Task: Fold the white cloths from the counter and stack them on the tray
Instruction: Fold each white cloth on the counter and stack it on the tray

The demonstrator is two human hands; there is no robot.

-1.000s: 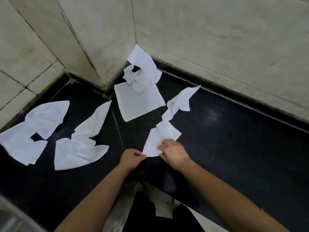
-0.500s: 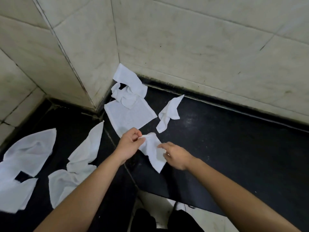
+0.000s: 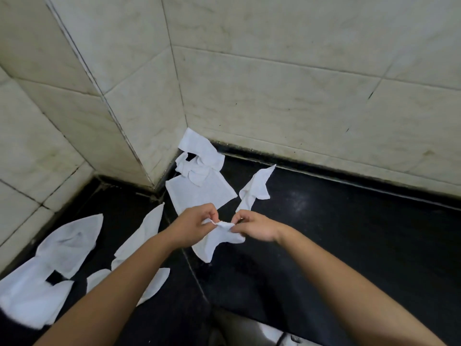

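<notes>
Forearms converge above the black desk (image 3: 349, 233). Of the left hand (image 3: 192, 227) and right hand (image 3: 258, 227), each grip pinches the top edge of a white cloth (image 3: 214, 242): thin, limp, hanging crumpled between them over the glossy surface.

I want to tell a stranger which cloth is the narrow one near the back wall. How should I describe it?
Start at the wall corner above the black counter; a flat square cloth lies just before it. Right of that square lies the narrow cloth. It is the rightmost cloth on the counter, a thin twisted strip with one tip toward the back wall.
</notes>
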